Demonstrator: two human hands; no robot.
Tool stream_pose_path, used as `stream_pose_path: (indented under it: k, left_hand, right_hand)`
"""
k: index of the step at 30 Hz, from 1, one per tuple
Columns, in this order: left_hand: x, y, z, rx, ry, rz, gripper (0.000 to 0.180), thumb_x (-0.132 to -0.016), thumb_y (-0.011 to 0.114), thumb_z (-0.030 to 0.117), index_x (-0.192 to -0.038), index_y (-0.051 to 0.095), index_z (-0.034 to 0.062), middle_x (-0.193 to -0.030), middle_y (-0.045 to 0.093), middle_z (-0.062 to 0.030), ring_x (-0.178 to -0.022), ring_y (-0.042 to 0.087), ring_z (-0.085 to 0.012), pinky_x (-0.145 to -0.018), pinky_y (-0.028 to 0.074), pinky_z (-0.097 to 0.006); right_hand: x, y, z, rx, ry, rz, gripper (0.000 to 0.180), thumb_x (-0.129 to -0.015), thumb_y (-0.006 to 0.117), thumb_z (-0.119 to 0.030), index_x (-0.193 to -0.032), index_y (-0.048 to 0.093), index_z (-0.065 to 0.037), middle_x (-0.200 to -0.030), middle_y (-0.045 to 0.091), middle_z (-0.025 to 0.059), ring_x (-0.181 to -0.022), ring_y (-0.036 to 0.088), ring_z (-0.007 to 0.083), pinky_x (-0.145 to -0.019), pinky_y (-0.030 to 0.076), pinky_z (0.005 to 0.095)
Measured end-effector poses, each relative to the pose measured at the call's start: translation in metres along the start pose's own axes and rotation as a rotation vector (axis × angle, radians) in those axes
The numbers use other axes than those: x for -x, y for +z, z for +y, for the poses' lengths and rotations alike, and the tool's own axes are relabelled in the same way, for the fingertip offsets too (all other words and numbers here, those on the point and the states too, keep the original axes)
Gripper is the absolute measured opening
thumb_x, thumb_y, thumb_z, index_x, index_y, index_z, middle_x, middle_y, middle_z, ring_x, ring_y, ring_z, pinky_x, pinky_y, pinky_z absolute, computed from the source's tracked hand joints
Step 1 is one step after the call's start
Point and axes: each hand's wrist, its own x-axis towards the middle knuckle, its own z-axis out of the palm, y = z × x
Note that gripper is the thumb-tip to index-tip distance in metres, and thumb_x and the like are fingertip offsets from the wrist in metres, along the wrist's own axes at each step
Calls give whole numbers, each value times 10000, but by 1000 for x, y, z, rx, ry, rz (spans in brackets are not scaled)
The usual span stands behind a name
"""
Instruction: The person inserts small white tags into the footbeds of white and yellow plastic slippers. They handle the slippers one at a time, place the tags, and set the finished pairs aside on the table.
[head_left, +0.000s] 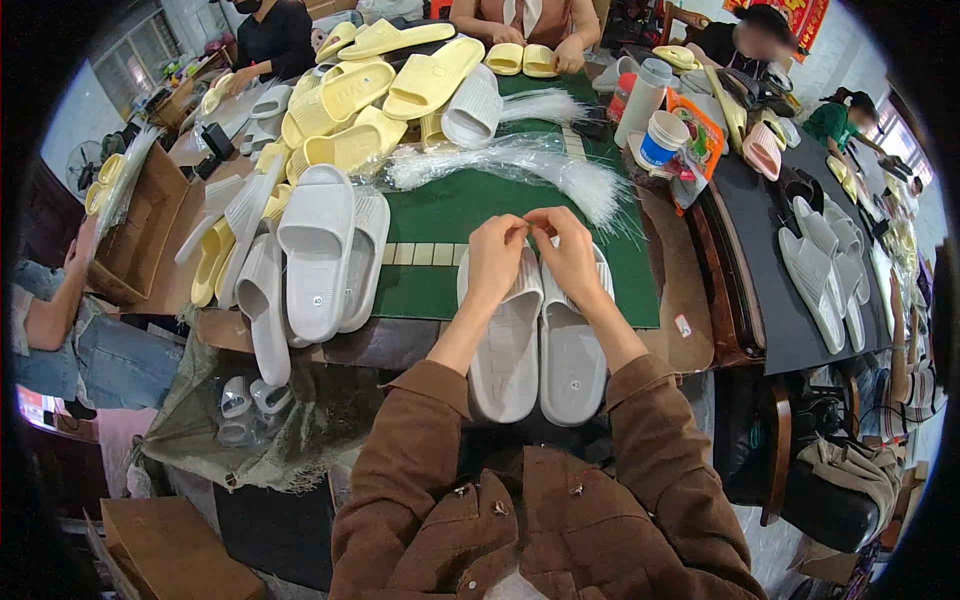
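Observation:
A pair of grey slide slippers (pixel 510 350) lies side by side at the table's front edge, heels toward me. Over their far ends, my left hand (pixel 497 255) and my right hand (pixel 566 250) meet, fingertips pinched together. Whatever is between the fingers is too thin or hidden to make out. Beyond my hands, a bundle of thin clear-white plastic strands (pixel 590 185) fans out across the green mat (pixel 430 285). Left of my hands, a row of small cream squares (pixel 425 254) crosses the mat. More grey slippers (pixel 318 250) lean in a stack at the left.
Yellow slippers (pixel 345 95) pile up at the far left. A white tub (pixel 663 138), a bottle (pixel 645 95) and an orange bag (pixel 700 130) stand at the right. Grey slippers (pixel 812 270) lie on the black table (pixel 740 230). Other people work around the tables; one holds yellow slippers opposite.

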Motion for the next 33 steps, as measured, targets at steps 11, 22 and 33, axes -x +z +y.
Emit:
stream_pose_path:
  k: [11,22,33]
  left_hand:
    - [0,-2,-2,-4,-19,-43,138,-855,615,81,-918,675,-26,-839,688,-139,-725,659,-181,-668,501,-306]
    - [1,-4,1,85,-38,13,154,-857,610,79,-946,679,-26,-843,690,-150,-729,664,-199,-671,501,-309]
    - [-1,-6,4,82,-74,-76,120,-835,642,68,-910,670,-21,-800,680,-153,-708,664,-225,-654,502,-337]
  right_hand:
    - [-1,1,-4,-28,-10,-38,214,-795,586,52,-992,638,-13,-893,629,134,-784,632,252,-709,512,345]
    - [2,1,2,137,-8,68,151,-787,574,52,-915,618,-16,-852,600,122,-797,602,265,-718,493,358]
    - [0,1,-2,32,39,-13,161,-788,578,34,-927,632,-27,-842,607,126,-791,595,274,-711,480,370]
